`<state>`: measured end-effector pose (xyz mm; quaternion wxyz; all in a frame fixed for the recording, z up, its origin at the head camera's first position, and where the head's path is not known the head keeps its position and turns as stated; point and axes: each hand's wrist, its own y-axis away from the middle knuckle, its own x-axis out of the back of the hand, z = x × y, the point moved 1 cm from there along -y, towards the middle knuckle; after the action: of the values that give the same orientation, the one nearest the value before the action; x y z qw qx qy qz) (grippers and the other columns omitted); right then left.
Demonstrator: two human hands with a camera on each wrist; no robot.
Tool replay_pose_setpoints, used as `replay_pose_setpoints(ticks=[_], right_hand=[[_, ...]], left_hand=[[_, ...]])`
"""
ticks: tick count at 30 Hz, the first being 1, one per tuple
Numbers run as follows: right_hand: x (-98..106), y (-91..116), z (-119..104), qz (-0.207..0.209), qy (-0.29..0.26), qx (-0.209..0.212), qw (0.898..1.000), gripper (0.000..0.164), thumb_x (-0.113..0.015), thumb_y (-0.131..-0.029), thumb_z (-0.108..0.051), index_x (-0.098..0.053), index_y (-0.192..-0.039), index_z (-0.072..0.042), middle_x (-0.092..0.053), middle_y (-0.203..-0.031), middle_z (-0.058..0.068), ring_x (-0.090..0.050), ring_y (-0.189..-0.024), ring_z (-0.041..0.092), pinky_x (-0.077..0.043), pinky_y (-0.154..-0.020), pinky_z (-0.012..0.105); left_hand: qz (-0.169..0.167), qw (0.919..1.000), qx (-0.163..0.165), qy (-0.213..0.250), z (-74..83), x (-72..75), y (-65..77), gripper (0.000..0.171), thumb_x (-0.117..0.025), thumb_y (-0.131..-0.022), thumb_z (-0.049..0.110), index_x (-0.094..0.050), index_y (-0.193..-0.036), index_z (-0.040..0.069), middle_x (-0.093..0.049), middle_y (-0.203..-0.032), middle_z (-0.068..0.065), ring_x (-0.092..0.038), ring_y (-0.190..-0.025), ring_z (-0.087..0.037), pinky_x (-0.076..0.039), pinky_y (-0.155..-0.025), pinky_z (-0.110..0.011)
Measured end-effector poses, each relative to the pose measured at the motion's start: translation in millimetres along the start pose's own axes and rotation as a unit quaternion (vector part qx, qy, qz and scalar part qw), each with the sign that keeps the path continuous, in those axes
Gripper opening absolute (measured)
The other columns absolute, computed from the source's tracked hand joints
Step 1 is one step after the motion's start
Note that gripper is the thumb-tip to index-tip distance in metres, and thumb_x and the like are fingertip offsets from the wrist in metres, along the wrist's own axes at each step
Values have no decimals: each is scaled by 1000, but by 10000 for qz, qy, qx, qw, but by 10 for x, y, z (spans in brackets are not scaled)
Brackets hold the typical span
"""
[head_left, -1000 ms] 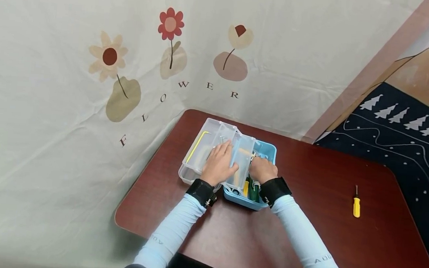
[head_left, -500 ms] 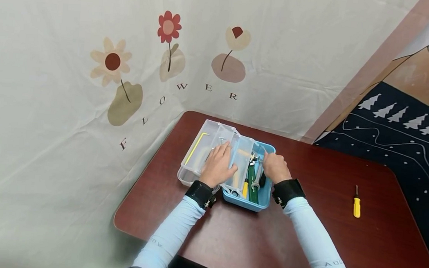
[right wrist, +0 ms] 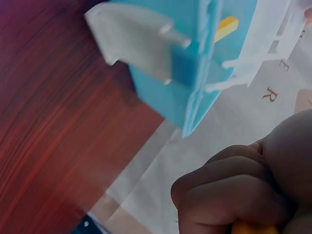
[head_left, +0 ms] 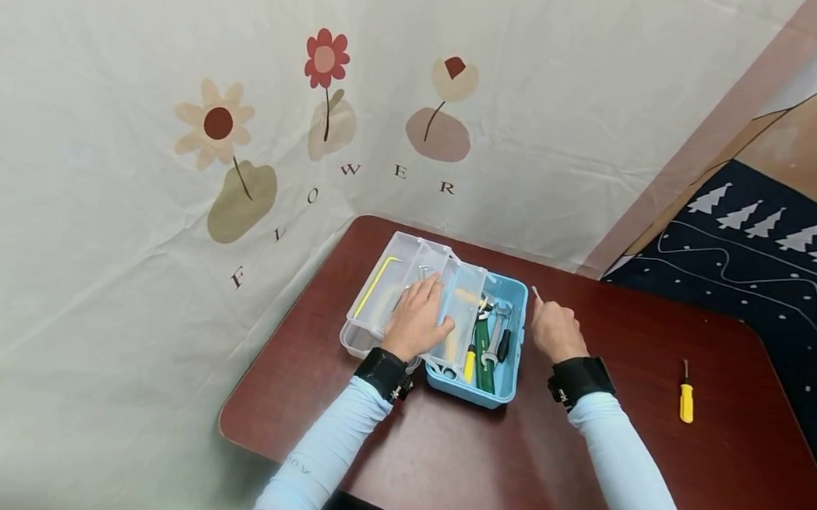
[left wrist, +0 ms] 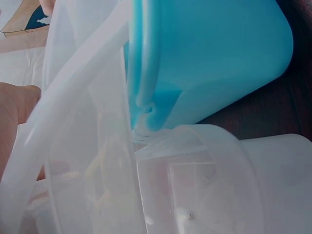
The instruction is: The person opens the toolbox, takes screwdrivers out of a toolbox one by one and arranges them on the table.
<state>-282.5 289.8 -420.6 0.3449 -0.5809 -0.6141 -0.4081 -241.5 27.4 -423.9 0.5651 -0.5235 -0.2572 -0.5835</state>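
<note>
A blue toolbox stands on the dark red table, with a clear compartment tray folded out to its left. My left hand rests flat on that tray, fingers straight. My right hand hovers just right of the box, fingers curled round a small yellow-handled tool whose thin tip sticks out above the fist. In the box lie a green-handled tool, a wrench and a yellow handle. The left wrist view is filled by the blue box and the tray.
A yellow screwdriver lies alone on the table's right side. A yellow hex key sits in the tray's left compartment. A flowered cloth hangs behind the table; a dark patterned rug covers the floor at the right.
My right hand has come out of the toolbox and moved right, carrying the small tool. The tools in the box are now uncovered. The left hand stayed on the tray.
</note>
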Motion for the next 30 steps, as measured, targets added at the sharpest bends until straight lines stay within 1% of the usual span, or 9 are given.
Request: replay_pose_setpoints(ticks=[6,10,13,15,18,21,24,25,30], right_hand=[[102,0,300,-139,95,-202,9997,60,-16,-104,-41,-54,-79,-2,-45,-64,11,-46,-53,25,-38,-44,31],[182,4,509,-209,146,-369,9990,66,-12,-103,-44,-57,-81,-1,-51,-70,16,-51,-59,29,-40,-49,34],[233,8,679,-246,172,-539,9981,71,-8,-102,-48,-58,-82,0,-52,-74,17,-53,-63,30,-41,-52,34],[265,8,795,-266,176,-637,9975,74,-6,-101,-49,-58,-83,1,-55,-79,23,-55,-67,34,-42,-55,37],[313,13,973,-247,173,-772,9966,77,-5,-101,-50,-58,-86,4,-57,-93,35,-58,-78,43,-46,-60,44],[368,35,1144,-264,192,-1001,9944,78,-4,-101,-49,-58,-89,6,-54,-106,41,-57,-89,49,-47,-67,50],[424,81,1311,-334,226,-1257,9912,77,-3,-101,-49,-55,-85,5,-54,-100,37,-55,-86,46,-45,-66,48],[443,99,1365,-274,283,-1242,9915,76,-4,-101,-48,-55,-83,5,-54,-100,38,-55,-86,47,-45,-66,49],[532,197,1639,-203,283,-1463,9886,75,-3,-100,-49,-53,-80,3,-53,-101,40,-56,-86,49,-45,-62,49]], left_hand=[[9,10000,-30,-63,6,-35,4,64,-55,-89,35,-42,-143,3,-32,-158,-10,-34,-143,-27,-29,-119,-43],[16,9999,-21,-105,4,-39,4,64,-55,-89,34,-42,-143,3,-33,-157,-10,-35,-143,-27,-30,-119,-43],[0,9999,11,-141,-2,-38,-5,65,-55,-89,35,-41,-144,3,-32,-158,-9,-34,-143,-27,-29,-119,-42],[-31,9999,49,-161,-4,-35,-12,65,-55,-89,35,-41,-144,4,-31,-158,-8,-34,-143,-26,-28,-119,-41],[-62,9998,97,-164,-4,-27,-21,66,-55,-89,36,-40,-145,4,-30,-159,-7,-33,-144,-25,-27,-120,-40],[10,9999,64,-125,0,-26,-24,65,-55,-89,35,-41,-144,4,-32,-158,-8,-34,-143,-26,-28,-119,-41],[98,9999,7,-68,3,-32,-29,65,-56,-88,34,-42,-143,3,-34,-157,-10,-35,-142,-27,-30,-118,-43],[125,9999,-10,-57,3,-36,-31,65,-56,-88,34,-42,-143,2,-34,-156,-10,-35,-142,-27,-30,-118,-43],[177,9998,-20,-51,-4,-45,-39,64,-56,-88,34,-43,-142,1,-35,-156,-11,-36,-141,-28,-31,-117,-44]])
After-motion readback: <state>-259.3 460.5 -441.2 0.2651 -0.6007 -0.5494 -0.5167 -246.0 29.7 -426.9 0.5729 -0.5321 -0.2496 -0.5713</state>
